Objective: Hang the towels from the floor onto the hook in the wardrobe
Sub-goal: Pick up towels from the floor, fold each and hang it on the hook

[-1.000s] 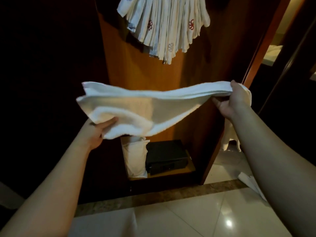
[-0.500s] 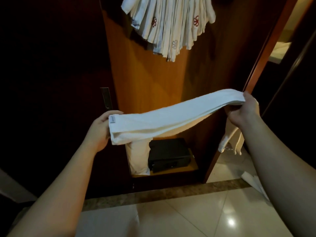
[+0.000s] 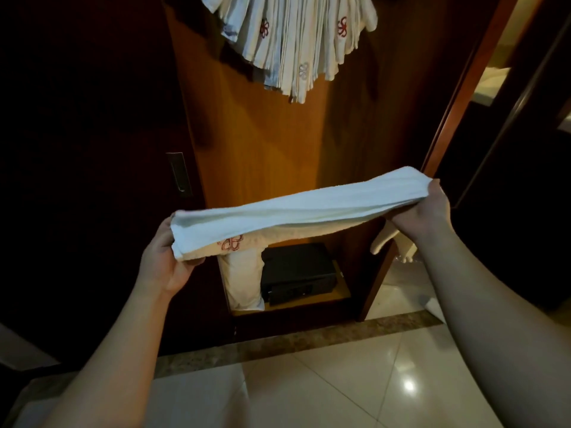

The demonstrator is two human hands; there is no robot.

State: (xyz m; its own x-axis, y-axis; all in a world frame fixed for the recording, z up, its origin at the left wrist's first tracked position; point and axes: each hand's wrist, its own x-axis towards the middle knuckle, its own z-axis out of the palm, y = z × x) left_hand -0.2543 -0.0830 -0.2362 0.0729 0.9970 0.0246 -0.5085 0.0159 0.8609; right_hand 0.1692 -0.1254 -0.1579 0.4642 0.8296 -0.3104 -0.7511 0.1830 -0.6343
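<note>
Held towel [image 3: 309,211] bears a red flower emblem [image 3: 230,242].

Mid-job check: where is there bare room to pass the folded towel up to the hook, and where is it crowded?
Bare back panel lies between the hanging towels above and the folded towel held by the left hand and right hand. The wardrobe bottom is crowded: black safe beside a white bag.

I hold a white towel [image 3: 296,211] folded into a long narrow band, stretched between my hands, its right end higher, a red flower motif near its left end. Above, a bunch of white towels [image 3: 296,41] hangs in the wardrobe [image 3: 262,143].
</note>
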